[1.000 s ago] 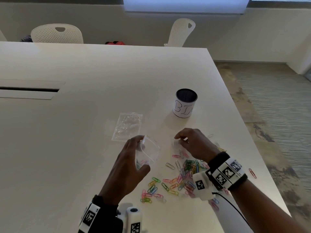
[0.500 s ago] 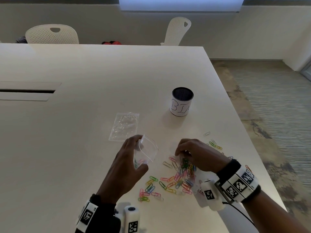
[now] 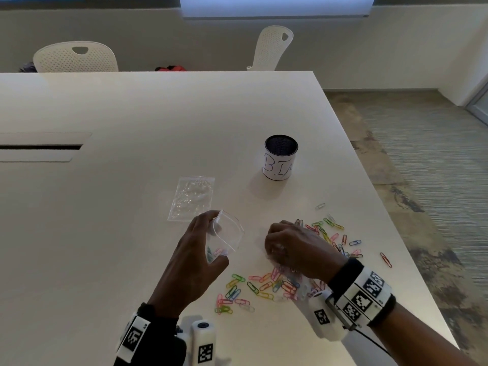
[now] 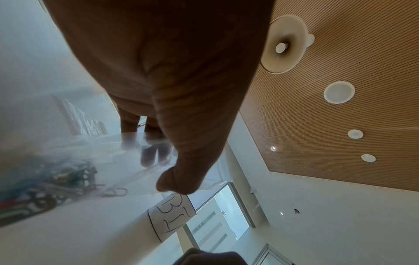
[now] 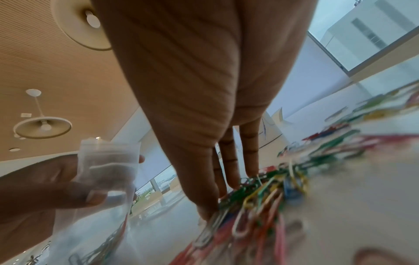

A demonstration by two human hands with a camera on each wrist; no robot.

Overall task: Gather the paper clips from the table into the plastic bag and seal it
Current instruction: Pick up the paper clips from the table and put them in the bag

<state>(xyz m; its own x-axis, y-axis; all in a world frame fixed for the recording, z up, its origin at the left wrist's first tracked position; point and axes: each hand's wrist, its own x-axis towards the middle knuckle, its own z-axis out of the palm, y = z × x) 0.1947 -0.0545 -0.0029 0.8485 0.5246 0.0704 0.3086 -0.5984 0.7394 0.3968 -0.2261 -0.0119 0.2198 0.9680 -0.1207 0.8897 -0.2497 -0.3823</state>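
My left hand (image 3: 215,237) grips a small clear plastic bag (image 3: 229,233) upright above the table, its mouth open toward the right hand. A few paper clips (image 4: 56,179) lie in its bottom. Coloured paper clips (image 3: 264,286) are scattered on the white table (image 3: 132,233) at the near right. My right hand (image 3: 290,249) is hunched over the pile, and its thumb and fingertips (image 5: 249,172) pinch a bunch of clips (image 5: 260,193) against the table. The bag (image 5: 106,170) stands just left of that hand.
A second clear bag (image 3: 191,198) lies flat beyond my left hand. A white cup (image 3: 280,157) with a dark inside stands farther back. More clips (image 3: 330,233) spread toward the table's right edge, one red clip (image 3: 386,259) close to it. Two white chairs stand behind.
My right hand has drawn back from the far side of the pile toward me and now sits on the clips. The left hand has kept the bag in place.
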